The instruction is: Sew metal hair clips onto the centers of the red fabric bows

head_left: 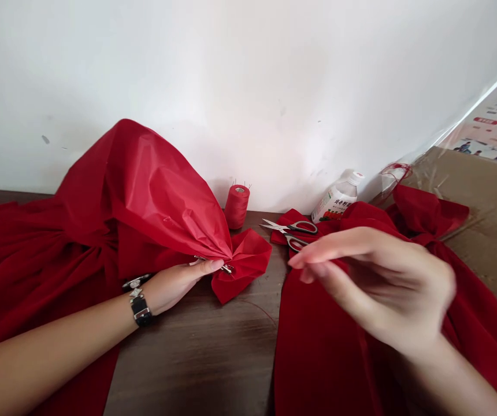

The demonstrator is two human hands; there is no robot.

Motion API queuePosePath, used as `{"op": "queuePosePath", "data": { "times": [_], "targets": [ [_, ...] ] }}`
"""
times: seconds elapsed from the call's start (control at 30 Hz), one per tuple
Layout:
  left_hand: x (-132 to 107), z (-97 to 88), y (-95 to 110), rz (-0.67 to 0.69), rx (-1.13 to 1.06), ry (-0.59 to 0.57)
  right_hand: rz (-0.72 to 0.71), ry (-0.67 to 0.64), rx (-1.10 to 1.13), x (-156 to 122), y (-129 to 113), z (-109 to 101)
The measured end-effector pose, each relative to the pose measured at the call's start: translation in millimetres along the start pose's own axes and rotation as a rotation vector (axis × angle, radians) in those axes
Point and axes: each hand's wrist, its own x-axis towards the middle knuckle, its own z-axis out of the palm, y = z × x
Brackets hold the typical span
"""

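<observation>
My left hand (179, 284) is closed on a large red fabric bow (157, 190) at its gathered middle, the thumb pressing beside a small metal clip or pin (227, 268). One loop puffs up toward the wall; a small folded end spreads past the thumb. A thin red thread (259, 308) trails over the table below the gather. Raised at the right, my right hand (398, 289) has thumb and forefinger pinched together, slightly blurred; whatever they hold is too small to make out. Behind those fingertips lie scissors (289, 231) with dark handles, blades parted.
A red thread spool (236, 208) with several needles stuck in its top stands by the white wall. Farther right, a white-capped bottle (337, 196) leans behind more red fabric (318, 346). A cardboard box (478, 190) borders the right side. Dark wooden table (188, 358) shows between the fabrics.
</observation>
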Motion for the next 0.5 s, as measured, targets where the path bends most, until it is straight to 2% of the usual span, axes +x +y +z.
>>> {"op": "queuePosePath", "data": {
  "times": [0.17, 0.27, 0.4, 0.5],
  "targets": [
    [0, 1.3, 0, 0.067, -0.087, -0.072, 0.117, -0.152, -0.013, 13, 43, 28],
    [0, 1.4, 0, 0.071, -0.097, -0.092, 0.157, -0.257, -0.052, 12, 58, 39],
    [1, 0.3, -1, 0.061, -0.070, -0.107, 0.156, -0.216, -0.057, 7, 59, 52],
    [1, -0.2, -1, 0.060, -0.047, -0.139, 0.168, -0.179, 0.036, 4, 60, 57]
  ]
}}
